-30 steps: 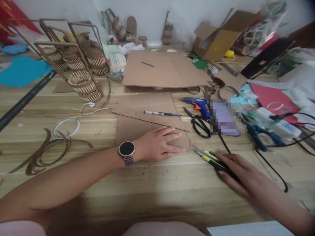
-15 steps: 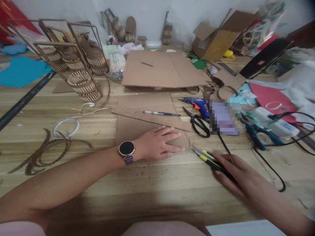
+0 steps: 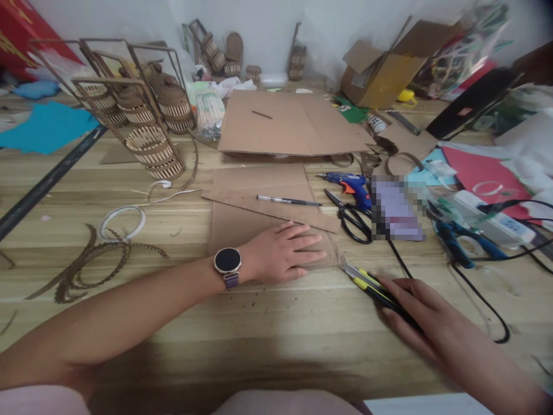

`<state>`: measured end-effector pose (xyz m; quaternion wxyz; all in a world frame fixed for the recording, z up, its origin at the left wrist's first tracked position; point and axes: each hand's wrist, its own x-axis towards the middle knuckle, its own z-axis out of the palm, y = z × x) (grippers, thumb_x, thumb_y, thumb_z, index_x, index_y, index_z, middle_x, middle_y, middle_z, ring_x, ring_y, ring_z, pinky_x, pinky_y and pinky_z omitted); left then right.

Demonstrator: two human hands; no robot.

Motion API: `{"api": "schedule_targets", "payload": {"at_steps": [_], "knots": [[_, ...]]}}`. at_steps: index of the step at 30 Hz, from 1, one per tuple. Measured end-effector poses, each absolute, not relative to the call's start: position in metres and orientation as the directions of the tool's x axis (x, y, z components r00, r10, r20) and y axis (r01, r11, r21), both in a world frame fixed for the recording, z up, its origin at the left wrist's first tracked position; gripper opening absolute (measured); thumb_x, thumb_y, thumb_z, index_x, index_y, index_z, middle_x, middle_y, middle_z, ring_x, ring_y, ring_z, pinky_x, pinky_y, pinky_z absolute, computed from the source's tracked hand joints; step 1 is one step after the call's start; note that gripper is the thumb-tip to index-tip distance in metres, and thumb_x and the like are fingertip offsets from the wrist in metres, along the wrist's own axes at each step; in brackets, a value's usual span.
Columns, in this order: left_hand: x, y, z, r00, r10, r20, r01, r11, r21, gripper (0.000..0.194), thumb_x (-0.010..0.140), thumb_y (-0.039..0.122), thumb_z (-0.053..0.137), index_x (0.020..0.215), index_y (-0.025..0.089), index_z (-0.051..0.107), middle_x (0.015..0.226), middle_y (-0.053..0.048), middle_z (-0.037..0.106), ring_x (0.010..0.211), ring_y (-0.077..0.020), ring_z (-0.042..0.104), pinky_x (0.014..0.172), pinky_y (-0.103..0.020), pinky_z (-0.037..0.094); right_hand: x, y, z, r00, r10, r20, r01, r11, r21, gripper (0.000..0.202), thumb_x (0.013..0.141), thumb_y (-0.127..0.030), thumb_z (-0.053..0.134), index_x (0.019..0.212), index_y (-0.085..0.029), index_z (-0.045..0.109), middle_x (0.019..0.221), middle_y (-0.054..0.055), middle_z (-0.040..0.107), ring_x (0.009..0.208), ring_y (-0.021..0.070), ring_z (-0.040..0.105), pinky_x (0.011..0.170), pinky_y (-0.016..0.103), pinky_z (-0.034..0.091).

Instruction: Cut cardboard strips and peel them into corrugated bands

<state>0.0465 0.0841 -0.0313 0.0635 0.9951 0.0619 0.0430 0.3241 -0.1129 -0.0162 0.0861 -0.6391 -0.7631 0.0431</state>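
My left hand [image 3: 283,252] lies flat with fingers spread on a piece of brown cardboard [image 3: 235,225]. A watch [image 3: 227,262] is on that wrist. My right hand [image 3: 425,317] is wrapped round a yellow and black utility knife [image 3: 375,289]. Its blade tip meets the cardboard's right corner, just right of my left fingertips. A narrow cardboard strip [image 3: 242,204] lies slantwise over the sheet, with a pen [image 3: 289,200] on it. Black-handled scissors [image 3: 352,219] lie to the right of the strip.
Behind the scissors lies a blue glue gun [image 3: 351,185]. Blue-handled pliers [image 3: 460,239] and a power strip [image 3: 496,216] with black cables are at right. A larger cardboard sheet [image 3: 294,124] lies farther back. Bamboo-slat baskets [image 3: 151,150] stand at left, near a white ring [image 3: 122,223] and curled brown strips [image 3: 93,265].
The whole scene has shifted slightly rightward in the view. My left hand stays flat on the cardboard, and the knife blade is still at its right corner.
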Motion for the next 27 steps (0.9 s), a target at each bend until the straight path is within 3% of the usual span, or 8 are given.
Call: {"api": "schedule_targets", "payload": {"at_steps": [11, 15, 27], "knots": [[0.0482, 0.0848, -0.0324, 0.985, 0.140, 0.101, 0.128, -0.985, 0.120, 0.053, 0.104, 0.051, 0.034, 0.150, 0.026, 0.043, 0.161, -0.004, 0.037, 0.148, -0.0280, 0.030, 0.123, -0.047, 0.018, 0.3250, -0.1119, -0.0164, -0.148, 0.988, 0.041, 0.963, 0.154, -0.220, 0.048, 0.099, -0.048, 0.043, 0.134, -0.020, 0.058, 0.115, 0.013, 0.069, 0.100, 0.0239, 0.073, 0.086, 0.030, 0.061], [0.0486, 0.0850, -0.0308, 0.982, 0.155, 0.105, 0.138, -0.979, 0.151, 0.050, 0.107, 0.045, 0.026, 0.149, 0.027, 0.045, 0.159, -0.002, 0.040, 0.148, -0.0260, 0.031, 0.122, -0.045, 0.019, 0.3201, -0.1092, -0.0149, -0.159, 0.986, 0.051, 0.962, 0.166, -0.214, 0.047, 0.099, -0.048, 0.041, 0.131, -0.018, 0.061, 0.112, 0.014, 0.069, 0.099, 0.0233, 0.073, 0.086, 0.030, 0.061], [0.0494, 0.0826, -0.0283, 0.975, 0.197, 0.100, 0.178, -0.969, 0.173, 0.046, 0.106, 0.040, 0.030, 0.147, 0.029, 0.048, 0.158, 0.000, 0.041, 0.146, -0.0253, 0.033, 0.122, -0.045, 0.018, 0.3167, -0.1158, -0.0172, -0.152, 0.986, 0.069, 0.965, 0.163, -0.205, 0.048, 0.099, -0.046, 0.043, 0.134, -0.018, 0.058, 0.112, 0.013, 0.069, 0.099, 0.0232, 0.073, 0.086, 0.030, 0.061]]}}
